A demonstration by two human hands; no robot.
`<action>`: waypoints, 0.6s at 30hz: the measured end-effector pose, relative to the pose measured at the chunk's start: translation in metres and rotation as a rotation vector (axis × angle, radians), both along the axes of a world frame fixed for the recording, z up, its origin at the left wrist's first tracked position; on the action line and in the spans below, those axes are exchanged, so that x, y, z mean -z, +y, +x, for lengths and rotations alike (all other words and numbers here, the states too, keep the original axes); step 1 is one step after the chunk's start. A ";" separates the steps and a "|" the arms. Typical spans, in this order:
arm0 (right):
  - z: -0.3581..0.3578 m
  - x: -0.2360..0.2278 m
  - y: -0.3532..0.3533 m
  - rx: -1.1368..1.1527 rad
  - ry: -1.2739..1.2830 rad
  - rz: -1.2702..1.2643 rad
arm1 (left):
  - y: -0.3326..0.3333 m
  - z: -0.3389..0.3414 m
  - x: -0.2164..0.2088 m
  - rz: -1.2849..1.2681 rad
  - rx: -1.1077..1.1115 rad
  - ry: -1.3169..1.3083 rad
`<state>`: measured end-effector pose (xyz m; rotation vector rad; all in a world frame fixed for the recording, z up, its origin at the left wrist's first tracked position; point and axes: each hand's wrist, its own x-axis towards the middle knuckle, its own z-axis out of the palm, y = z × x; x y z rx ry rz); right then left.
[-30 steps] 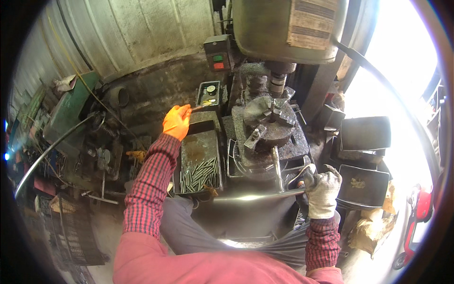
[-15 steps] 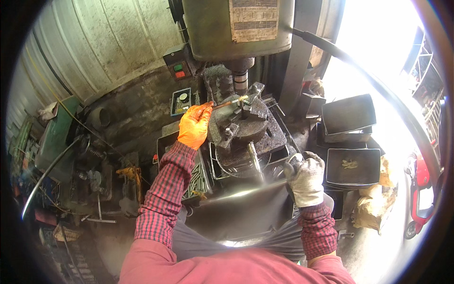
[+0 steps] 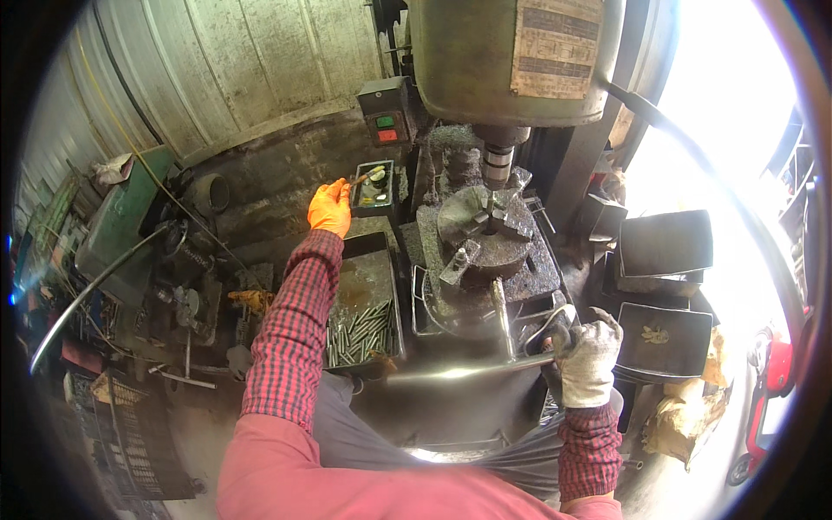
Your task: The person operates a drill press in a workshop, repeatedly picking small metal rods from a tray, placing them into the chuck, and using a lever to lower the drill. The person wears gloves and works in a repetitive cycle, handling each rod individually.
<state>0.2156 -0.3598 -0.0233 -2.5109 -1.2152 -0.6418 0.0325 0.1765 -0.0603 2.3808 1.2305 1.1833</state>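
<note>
My left hand (image 3: pixel 329 209), in an orange glove, is closed on a thin brush (image 3: pixel 364 178) with a pale tip. The brush tip is over a small dark tray (image 3: pixel 374 209) that holds a round container. To the right, my right hand (image 3: pixel 590 357), in a whitish knit glove, is curled beside the drill press table; what its fingers hold is hidden. Between the hands, a round chuck (image 3: pixel 485 247) with jaws sits on the metal-chip-covered table, under the drill press spindle (image 3: pixel 497 163). A bright metal handle (image 3: pixel 503 319) sticks out below the chuck.
A bin of several metal pins (image 3: pixel 364 334) stands below my left forearm. A switch box (image 3: pixel 386 113) with green and red buttons is behind the small tray. Black trays (image 3: pixel 666 243) are stacked at right. The drill press head (image 3: pixel 520 65) overhangs the chuck.
My left hand has moved the brush away from the chuck, left to the small tray. My right hand stays low beside the drill press table. The whole view has shifted.
</note>
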 end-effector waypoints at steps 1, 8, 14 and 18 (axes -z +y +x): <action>0.000 0.001 0.000 0.001 0.010 -0.007 | 0.002 0.003 0.008 -0.011 -0.020 0.022; -0.001 -0.017 -0.002 -0.077 0.104 -0.037 | -0.013 -0.015 0.034 -0.182 -0.088 0.155; 0.022 -0.126 -0.086 -0.207 0.895 0.827 | -0.047 -0.068 0.028 -0.301 -0.003 -0.153; 0.017 -0.204 -0.179 -0.930 0.919 1.389 | -0.074 -0.099 0.060 -0.476 0.119 -0.383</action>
